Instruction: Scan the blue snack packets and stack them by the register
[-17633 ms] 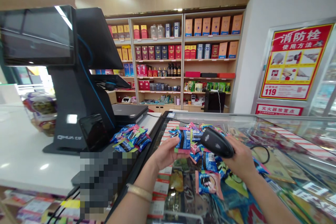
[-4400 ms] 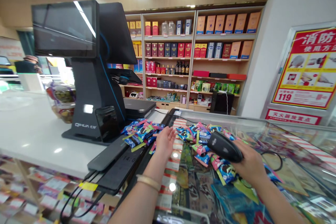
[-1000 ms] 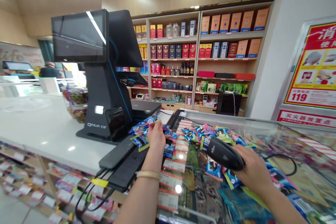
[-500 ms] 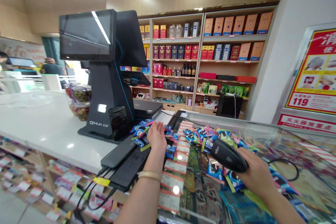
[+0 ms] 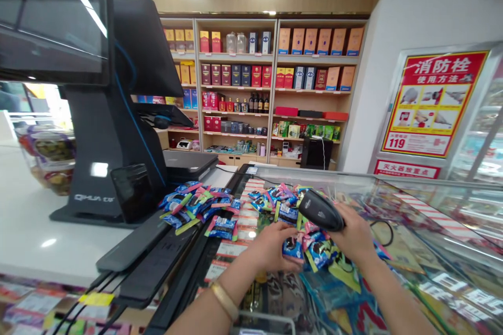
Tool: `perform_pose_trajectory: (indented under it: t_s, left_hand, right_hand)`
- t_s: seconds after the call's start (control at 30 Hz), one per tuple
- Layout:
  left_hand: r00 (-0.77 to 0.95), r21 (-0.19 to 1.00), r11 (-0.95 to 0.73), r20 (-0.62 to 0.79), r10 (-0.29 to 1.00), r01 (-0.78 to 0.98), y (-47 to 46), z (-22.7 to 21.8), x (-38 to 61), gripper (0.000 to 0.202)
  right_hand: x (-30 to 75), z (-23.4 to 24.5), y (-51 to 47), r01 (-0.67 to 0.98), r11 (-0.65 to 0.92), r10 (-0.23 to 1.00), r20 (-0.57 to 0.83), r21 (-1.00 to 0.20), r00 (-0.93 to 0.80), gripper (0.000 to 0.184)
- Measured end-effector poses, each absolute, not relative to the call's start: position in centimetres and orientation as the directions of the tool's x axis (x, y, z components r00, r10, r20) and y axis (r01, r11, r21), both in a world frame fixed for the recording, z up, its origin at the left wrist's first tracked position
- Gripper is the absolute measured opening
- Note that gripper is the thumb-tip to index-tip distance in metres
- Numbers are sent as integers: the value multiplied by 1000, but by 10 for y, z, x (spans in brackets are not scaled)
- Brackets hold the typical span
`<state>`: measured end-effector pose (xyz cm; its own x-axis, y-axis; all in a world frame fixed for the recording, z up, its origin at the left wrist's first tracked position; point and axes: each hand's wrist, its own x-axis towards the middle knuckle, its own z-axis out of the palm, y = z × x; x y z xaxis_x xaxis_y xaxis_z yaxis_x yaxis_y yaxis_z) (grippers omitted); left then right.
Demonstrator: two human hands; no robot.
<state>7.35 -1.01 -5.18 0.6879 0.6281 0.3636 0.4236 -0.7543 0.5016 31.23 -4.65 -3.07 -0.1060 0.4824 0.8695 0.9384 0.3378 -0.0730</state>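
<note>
Shop: a glass display counter [image 5: 432,204] runs ahead, and a white counter [image 5: 27,241] lies to the left under a black POS terminal [image 5: 113,131].
Heaps: snack packets [image 5: 188,207] lie before the terminal, and more [image 5: 275,201] lie on the glass.
Change: the left hand [image 5: 271,247], open above the heap by the terminal a moment ago, has crossed to the glass.
Left hand: fingers curled, gripping a blue snack packet [image 5: 293,249] by its edge.
Right hand [image 5: 353,238]: wrapped firmly round a handheld barcode scanner [image 5: 320,210].
Scanner: glossy black, oblong, held above the packets on the glass, just beyond the packet in the left hand.
Long axis: slanting, nose pointing left and away from the person.
</note>
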Motion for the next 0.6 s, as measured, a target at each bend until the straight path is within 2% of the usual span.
perform_pose_trajectory:
  t_s: [0.1, 0.17, 0.27, 0.33, 0.4, 0.47, 0.53, 0.6]
  left_hand:
    - [711, 452, -769, 338, 617, 452, -9, -56, 76, 69]
    - [705, 472, -765, 347, 618, 438, -9, -56, 76, 67]
    - [628, 581, -719, 408, 662, 381, -9, -52, 75, 65]
    - [514, 735, -616, 425, 745, 284, -7, -47, 73, 59]
    - [387, 909, -406, 344, 856, 89, -3, -41, 71, 53]
    - [301, 971, -127, 185, 935, -202, 2, -34, 67, 43]
    - [274, 878, 95, 42, 961, -469, 6, -27, 64, 34]
    - [277, 754, 205, -31, 960, -625, 9, -22, 61, 34]
  right_hand:
    - [310, -30, -47, 939, 336, 496, 861, -74, -110, 21]
    - [310, -31, -47, 939, 337, 495, 861, -67, -117, 20]
    - [311, -32, -47, 937, 344, 476, 871, -54, -124, 22]
    - [312, -32, -46, 936, 348, 461, 878, -49, -125, 23]
    - [312, -31, -47, 937, 346, 454, 883, -52, -119, 23]
    - [311, -31, -47, 937, 345, 454, 884, -56, -114, 23]
    - [309, -30, -48, 936, 348, 455, 883, -58, -115, 22]
    - [307, -29, -49, 932, 359, 453, 883, -55, -123, 21]
